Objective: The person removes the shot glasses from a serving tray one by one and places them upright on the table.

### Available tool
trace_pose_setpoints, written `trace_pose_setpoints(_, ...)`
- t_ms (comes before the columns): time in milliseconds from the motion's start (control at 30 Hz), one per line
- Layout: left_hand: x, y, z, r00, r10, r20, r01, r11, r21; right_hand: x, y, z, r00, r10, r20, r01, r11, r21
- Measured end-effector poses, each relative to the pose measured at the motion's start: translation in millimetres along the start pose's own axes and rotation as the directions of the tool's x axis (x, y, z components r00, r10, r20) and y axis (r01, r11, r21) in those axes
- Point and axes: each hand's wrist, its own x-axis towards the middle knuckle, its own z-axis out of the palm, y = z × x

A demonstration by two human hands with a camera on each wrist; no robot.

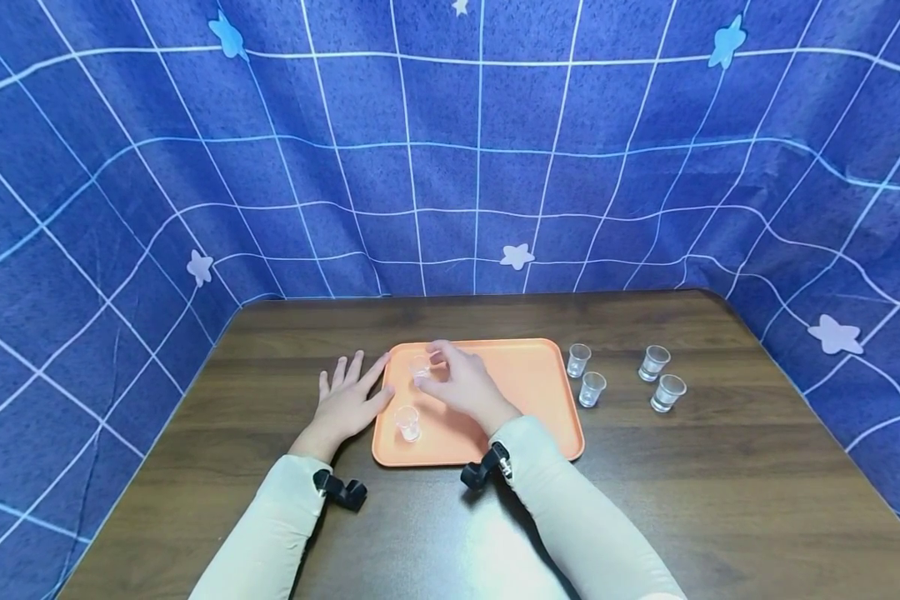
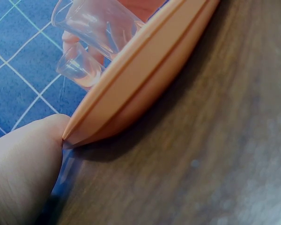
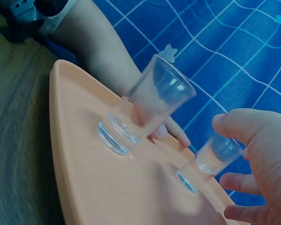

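Observation:
Two clear shot glasses stand upright on the left part of an orange tray (image 1: 510, 400). One is the near glass (image 1: 408, 425), large in the right wrist view. At the far glass (image 3: 218, 153), my right hand (image 1: 461, 385) has its thumb and fingers spread apart around the rim, with gaps showing between them and the glass in the right wrist view. My left hand (image 1: 345, 410) lies with fingers spread on the table, left of the tray. Its thumb (image 2: 33, 154) touches the tray's edge in the left wrist view.
To the right of the tray stand several more shot glasses on the dark wooden table (image 1: 720, 475): one pair close to the tray, including a glass (image 1: 592, 389), and another pair farther right, including a glass (image 1: 668, 393). A blue curtain (image 1: 442, 183) surrounds the table's back and sides.

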Motion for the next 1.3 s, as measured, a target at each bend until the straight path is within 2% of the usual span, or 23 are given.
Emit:
trace_pose_setpoints(500, 0.9, 1.0, -0.5, 1.0, -0.011, 0.006, 0.011, 1.0, 0.007, 4, -5, 12.5, 0.996, -0.072, -0.047, 0.066, 0.991, -0.114)
trace_pose_setpoints(833, 0.5, 1.3, -0.3, 1.0, -0.013, 0.003, 0.013, 1.0, 0.007, 4, -6, 13.7, 0.995, -0.068, -0.067, 0.055, 0.981, -0.186)
trace_pose_setpoints(1067, -0.3, 2.1, -0.8, 1.0, -0.012, 0.01, 0.012, 1.0, 0.005, -6, 1, 3.0, 0.994, -0.069, -0.084, 0.049, 0.974, -0.22)
trace_pose_setpoints(1300, -2.0, 2.4, -3.3, 1.0, -0.01, 0.005, 0.01, 1.0, -0.014, -26, 11, -17.2, 0.992, -0.086, -0.088, 0.063, 0.969, -0.241)
